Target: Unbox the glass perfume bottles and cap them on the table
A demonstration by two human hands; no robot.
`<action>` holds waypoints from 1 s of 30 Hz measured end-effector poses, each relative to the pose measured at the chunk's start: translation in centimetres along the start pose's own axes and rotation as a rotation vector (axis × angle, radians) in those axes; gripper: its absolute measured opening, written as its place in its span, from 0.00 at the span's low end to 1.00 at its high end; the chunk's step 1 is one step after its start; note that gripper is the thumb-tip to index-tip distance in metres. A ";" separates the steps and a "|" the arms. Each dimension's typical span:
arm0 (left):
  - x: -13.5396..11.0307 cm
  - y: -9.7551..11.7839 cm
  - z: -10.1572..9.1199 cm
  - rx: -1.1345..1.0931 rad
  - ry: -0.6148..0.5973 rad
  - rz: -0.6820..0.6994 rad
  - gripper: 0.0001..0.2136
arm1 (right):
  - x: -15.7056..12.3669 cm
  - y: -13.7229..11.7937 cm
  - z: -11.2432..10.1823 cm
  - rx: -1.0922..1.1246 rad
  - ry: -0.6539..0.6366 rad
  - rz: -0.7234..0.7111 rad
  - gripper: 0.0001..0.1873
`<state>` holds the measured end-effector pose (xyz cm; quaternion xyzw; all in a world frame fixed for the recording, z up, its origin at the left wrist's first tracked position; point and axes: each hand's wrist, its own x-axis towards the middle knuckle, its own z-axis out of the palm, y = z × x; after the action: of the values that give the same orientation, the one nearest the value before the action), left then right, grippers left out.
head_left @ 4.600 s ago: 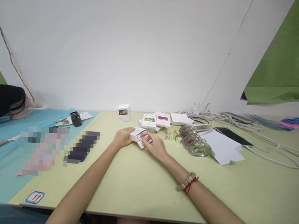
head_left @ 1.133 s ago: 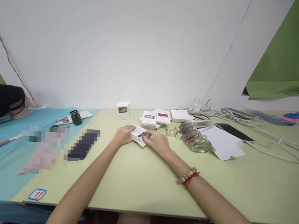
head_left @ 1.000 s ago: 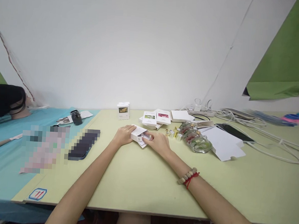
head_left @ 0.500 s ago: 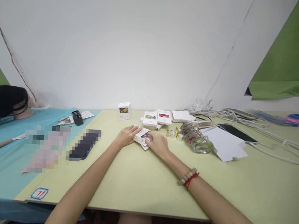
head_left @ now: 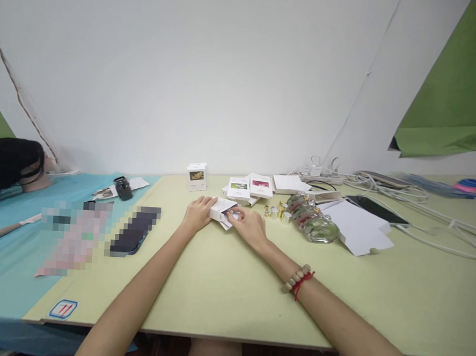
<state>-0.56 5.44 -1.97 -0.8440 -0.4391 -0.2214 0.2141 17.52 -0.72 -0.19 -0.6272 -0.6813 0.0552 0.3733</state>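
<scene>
A pale green table (head_left: pixel 230 301) fills the view, with a blue cloth (head_left: pixel 12 239) over its left end. To the right lie a flat white carton sheet (head_left: pixel 359 231) and a cluster of glass bottles (head_left: pixel 315 223), with small gold and silver caps (head_left: pixel 277 212) just beside them. Behind the hands sit a stack of flat printed boxes (head_left: pixel 246 189) and one upright box (head_left: pixel 196 176).

The left hand (head_left: pixel 197 214) curls around the left end of a small white box (head_left: pixel 220 207), which is held low over the table's middle. The right hand (head_left: pixel 249 226), with a bead bracelet (head_left: pixel 297 279) at its wrist, has its fingers drawn narrow, pinching the box's open right end and flap. What is in the opening is too small to tell.
</scene>
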 end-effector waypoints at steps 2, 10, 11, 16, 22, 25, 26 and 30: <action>0.0 -0.3 0.4 -0.018 0.014 -0.044 0.22 | 0.1 0.0 0.0 0.012 0.003 0.009 0.16; -0.3 -1.2 1.5 -0.039 0.041 -0.271 0.22 | 0.1 -0.1 -0.1 0.081 0.037 0.022 0.17; -0.3 -1.3 1.5 -0.037 0.038 -0.291 0.23 | 0.0 -0.1 -0.1 0.087 0.037 0.015 0.17; -0.3 -1.5 1.5 -0.026 0.049 -0.361 0.24 | 0.0 0.1 0.0 0.070 0.010 -0.007 0.18; -0.2 -1.3 1.0 -0.054 0.074 -0.127 0.29 | 0.2 0.6 -0.1 -0.012 -0.057 -0.001 0.16; -0.1 -1.0 0.5 -0.092 0.043 0.056 0.29 | 0.3 0.8 -0.1 -0.007 -0.059 -0.002 0.16; -0.1 -0.9 0.4 -0.100 0.032 0.108 0.28 | 0.3 0.9 -0.1 -0.003 -0.057 -0.003 0.16; 0.0 -0.5 -0.2 -0.084 0.004 0.252 0.28 | 0.3 1.0 -0.2 -0.002 -0.047 -0.002 0.16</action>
<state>-1.02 5.56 -1.77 -0.9002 -0.3196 -0.2128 0.2056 18.46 -0.35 -0.45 -0.6255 -0.6905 0.0687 0.3567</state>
